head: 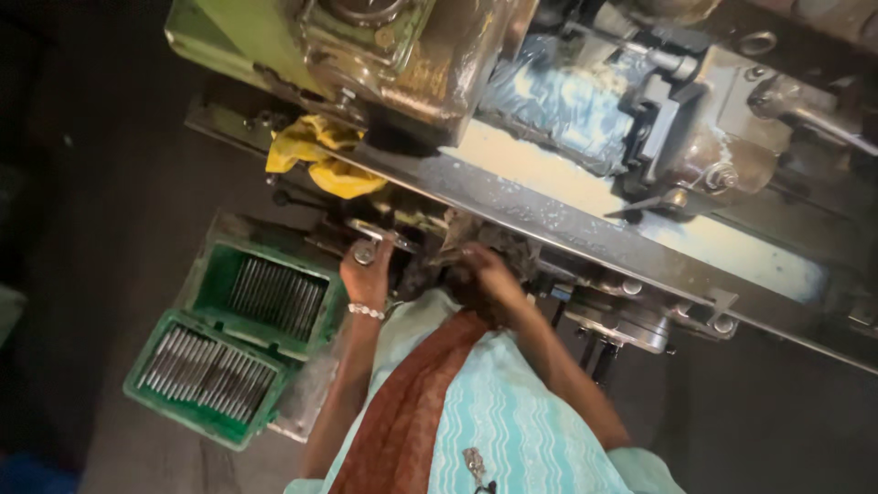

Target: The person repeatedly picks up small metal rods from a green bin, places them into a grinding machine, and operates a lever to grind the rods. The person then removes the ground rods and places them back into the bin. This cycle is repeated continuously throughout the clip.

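Observation:
My left hand (366, 273), with a bead bracelet at the wrist, is closed around a shiny metal part at the front of a greasy green machine (274, 37). My right hand (489, 274) presses into a dark crumpled rag (476, 240) just to its right, fingers curled into the cloth. Both hands are close together under the machine's long steel rail (549, 215). A light blue patterned garment with a brown scarf covers the bottom of the view.
Two green plastic crates (210, 366) filled with several rows of thin metal rods stand at the left, beside my left arm. A yellow cloth (320, 155) hangs off the machine. Milky white coolant (549, 174) pools on the machine bed. The floor is dark.

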